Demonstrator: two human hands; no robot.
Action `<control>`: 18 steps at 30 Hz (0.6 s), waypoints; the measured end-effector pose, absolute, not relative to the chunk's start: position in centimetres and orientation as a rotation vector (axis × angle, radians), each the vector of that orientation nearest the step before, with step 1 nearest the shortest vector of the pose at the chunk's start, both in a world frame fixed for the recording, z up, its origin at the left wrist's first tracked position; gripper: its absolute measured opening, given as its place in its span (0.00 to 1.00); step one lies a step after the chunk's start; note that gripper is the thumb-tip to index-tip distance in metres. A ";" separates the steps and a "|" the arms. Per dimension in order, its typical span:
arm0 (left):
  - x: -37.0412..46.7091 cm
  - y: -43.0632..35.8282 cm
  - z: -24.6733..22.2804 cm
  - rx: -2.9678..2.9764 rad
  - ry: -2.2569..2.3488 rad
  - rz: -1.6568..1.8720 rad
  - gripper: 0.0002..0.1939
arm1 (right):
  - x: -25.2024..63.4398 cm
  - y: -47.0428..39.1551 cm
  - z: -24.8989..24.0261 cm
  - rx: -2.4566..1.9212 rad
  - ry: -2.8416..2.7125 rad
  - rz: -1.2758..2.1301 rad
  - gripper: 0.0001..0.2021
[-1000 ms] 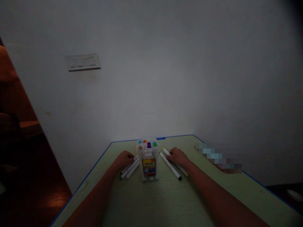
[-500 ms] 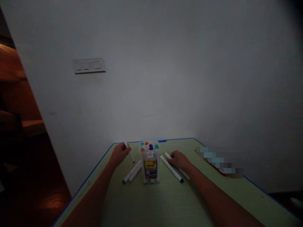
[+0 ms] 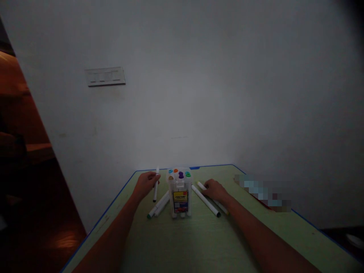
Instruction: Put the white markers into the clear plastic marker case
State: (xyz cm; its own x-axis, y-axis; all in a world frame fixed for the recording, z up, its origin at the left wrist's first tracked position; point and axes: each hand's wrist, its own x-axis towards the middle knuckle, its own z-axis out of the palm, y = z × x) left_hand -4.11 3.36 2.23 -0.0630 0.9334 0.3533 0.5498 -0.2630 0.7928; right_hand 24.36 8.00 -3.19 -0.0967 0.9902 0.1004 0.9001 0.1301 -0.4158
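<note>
On the bench (image 3: 182, 242), a clear box (image 3: 181, 201) holds several upright markers (image 3: 181, 175); loose markers (image 3: 156, 207) lie outside, two left, two right. The left hand (image 3: 144, 185) has its grip clamped on another marker (image 3: 155, 191); the right hand (image 3: 216, 190) touches the yellow-ended marker (image 3: 222, 207), its grip unclear.

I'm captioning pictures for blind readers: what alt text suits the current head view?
A left hand holds a white marker nearly upright beside a clear case of markers on a green table; the right hand touches a yellow-ended marker lying across from it. Other markers lie on both sides.
</note>
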 end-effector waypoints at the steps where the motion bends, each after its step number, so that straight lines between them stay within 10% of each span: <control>1: -4.1 3.3 2.4 1.818 1.583 1.282 0.17 | 24.4 8.0 -3.1 -1.829 -2.065 0.359 0.12; 18: -4.7 4.6 -1.1 2.062 2.149 0.613 0.14 | 24.4 7.7 -2.8 -1.847 -2.057 0.376 0.11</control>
State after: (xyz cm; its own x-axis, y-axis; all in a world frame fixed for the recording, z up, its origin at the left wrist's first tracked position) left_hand -4.66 4.60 -1.14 -0.0775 0.9764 0.2014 0.9357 0.0015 0.3528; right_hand 24.41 7.69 -2.85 -0.0891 0.9927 0.0813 0.8997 0.1152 -0.4210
